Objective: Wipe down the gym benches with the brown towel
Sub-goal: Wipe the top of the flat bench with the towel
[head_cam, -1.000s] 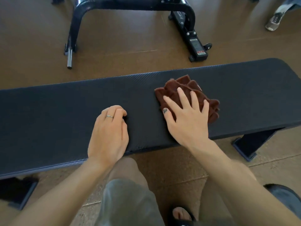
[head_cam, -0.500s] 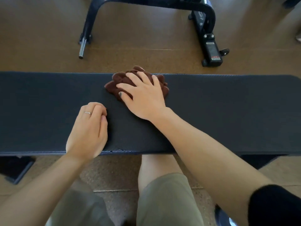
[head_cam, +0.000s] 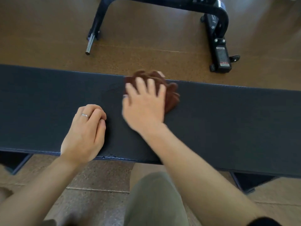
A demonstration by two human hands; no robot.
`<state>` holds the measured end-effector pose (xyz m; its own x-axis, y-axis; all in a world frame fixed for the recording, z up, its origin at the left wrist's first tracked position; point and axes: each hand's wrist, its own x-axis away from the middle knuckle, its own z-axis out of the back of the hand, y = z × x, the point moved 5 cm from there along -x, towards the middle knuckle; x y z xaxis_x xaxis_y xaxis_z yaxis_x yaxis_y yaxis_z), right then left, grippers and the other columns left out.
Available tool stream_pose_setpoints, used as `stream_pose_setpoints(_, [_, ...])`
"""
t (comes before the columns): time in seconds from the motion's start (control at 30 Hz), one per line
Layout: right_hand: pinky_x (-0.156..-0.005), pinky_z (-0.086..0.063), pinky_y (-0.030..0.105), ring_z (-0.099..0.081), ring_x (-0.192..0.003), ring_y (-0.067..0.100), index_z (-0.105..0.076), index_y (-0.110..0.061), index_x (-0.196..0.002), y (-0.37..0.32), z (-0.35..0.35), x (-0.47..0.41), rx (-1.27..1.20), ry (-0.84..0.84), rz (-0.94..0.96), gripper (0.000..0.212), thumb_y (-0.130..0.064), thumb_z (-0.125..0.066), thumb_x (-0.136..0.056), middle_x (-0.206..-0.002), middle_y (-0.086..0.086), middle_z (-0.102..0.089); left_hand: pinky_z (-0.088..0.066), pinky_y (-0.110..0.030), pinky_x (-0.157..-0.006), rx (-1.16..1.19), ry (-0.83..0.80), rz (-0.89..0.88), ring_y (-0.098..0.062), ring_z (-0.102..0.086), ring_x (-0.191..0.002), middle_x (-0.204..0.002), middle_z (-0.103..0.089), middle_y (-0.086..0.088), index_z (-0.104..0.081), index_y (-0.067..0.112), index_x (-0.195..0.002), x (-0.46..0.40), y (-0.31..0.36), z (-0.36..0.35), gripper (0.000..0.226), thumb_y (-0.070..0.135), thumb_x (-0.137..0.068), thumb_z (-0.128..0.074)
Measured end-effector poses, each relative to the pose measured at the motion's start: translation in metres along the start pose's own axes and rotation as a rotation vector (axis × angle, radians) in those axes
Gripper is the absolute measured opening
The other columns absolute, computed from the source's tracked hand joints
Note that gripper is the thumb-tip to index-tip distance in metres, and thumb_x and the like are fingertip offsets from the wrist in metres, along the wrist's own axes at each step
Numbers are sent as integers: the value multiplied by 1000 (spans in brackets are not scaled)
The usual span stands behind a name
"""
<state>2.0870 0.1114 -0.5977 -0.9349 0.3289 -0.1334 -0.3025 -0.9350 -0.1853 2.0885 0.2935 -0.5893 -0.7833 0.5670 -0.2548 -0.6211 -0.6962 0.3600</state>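
A long black padded gym bench (head_cam: 228,115) runs across the view from left to right. The bunched brown towel (head_cam: 172,93) lies on the pad near its far edge. My right hand (head_cam: 144,103) presses flat on the towel with the fingers spread, and it is blurred by motion. My left hand (head_cam: 86,132) rests on the pad near the front edge, left of the towel, with its fingers curled under and a ring on one finger. It holds nothing.
Beyond the bench, the black steel frame (head_cam: 218,17) of another gym machine stands on the brown floor, with a chrome peg (head_cam: 89,44) at its left foot. The bench's black feet (head_cam: 244,181) show below the pad. My knees are under the front edge.
My right hand has swept the towel left toward the far edge, then back a little to the right. My left hand has stayed put on the pad.
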Motion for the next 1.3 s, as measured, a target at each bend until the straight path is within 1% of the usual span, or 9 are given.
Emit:
stream_pose_setpoints(0.1, [-120,-19,59,-36,-146,32,-61,-35,-139,-35,-8,-4,-77,-52,174,45,-46,-42,-100,-157,1,-48,-41,-37,-92,-13,5,-20,-27,-48,-100,-111,-55,-9,-59,3,-98,1,1,2,21,8,-102,-40])
stream_pose_setpoints(0.2, [-115,-28,53,-41,-142,27,-63,-40,-134,4,0,-16,-98,-58,216,42,-47,-40,-100,-153,-4,-51,-40,-37,-91,7,1,-29,-27,-46,-98,-110,-54,-8,-57,3,-96,1,1,3,19,8,-101,-39])
stream_pose_setpoints(0.43, [-118,-23,57,-42,-139,32,-55,-35,-139,136,28,-35,1,-136,-374,46,-49,-26,-106,-148,4,-53,-47,-47,-86,34,22,14,-28,-49,-96,-105,-55,-4,-55,7,-92,0,-3,3,20,9,-100,-37])
stream_pose_setpoints(0.53, [-120,-14,63,-37,-142,33,-56,-34,-138,86,19,-41,4,-119,-373,46,-45,-26,-105,-151,4,-50,-47,-49,-81,62,29,29,-27,-49,-92,-101,-56,-4,-55,8,-90,-2,-6,4,22,11,-99,-35])
stream_pose_setpoints(0.7, [-121,-14,63,-33,-148,30,-56,-35,-142,-47,-7,-32,5,-84,-24,44,-42,-35,-105,-158,-2,-44,-41,-41,-74,131,136,56,-20,-47,-81,-92,-55,-2,-54,11,-88,2,-16,18,20,13,-97,-36])
stream_pose_setpoints(0.87, [-118,-28,55,-39,-144,26,-55,-39,-143,-57,-4,37,28,-36,116,44,-40,-38,-103,-156,-4,-47,-40,-43,-75,-78,84,52,-28,-52,-85,-98,-59,-8,-59,10,-94,0,-64,45,25,23,-99,-38])
stream_pose_setpoints(1.0, [-111,-37,52,-40,-142,27,-54,-40,-142,10,17,55,25,-10,-194,45,-44,-33,-103,-157,-4,-46,-44,-49,-91,-98,-18,-9,-34,-56,-104,-117,-60,-11,-63,8,-107,3,-110,51,22,18,-99,-45])
stream_pose_setpoints(1.1, [-119,-24,58,-28,-150,30,-50,-41,-145,22,20,57,-30,7,-514,46,-48,-28,-105,-164,-3,-37,-42,-49,-104,-30,-54,-15,-31,-53,-117,-125,-59,-8,-63,11,-115,7,-117,50,20,13,-98,-51])
stream_pose_setpoints(1.3, [-119,-24,58,-36,-146,24,-61,-39,-137,-150,-2,92,-59,58,-352,43,-45,-33,-104,-153,-9,-51,-39,-48,-111,2,-81,-9,-29,-50,-125,-130,-57,-7,-60,13,-121,8,-120,49,27,15,-99,-46])
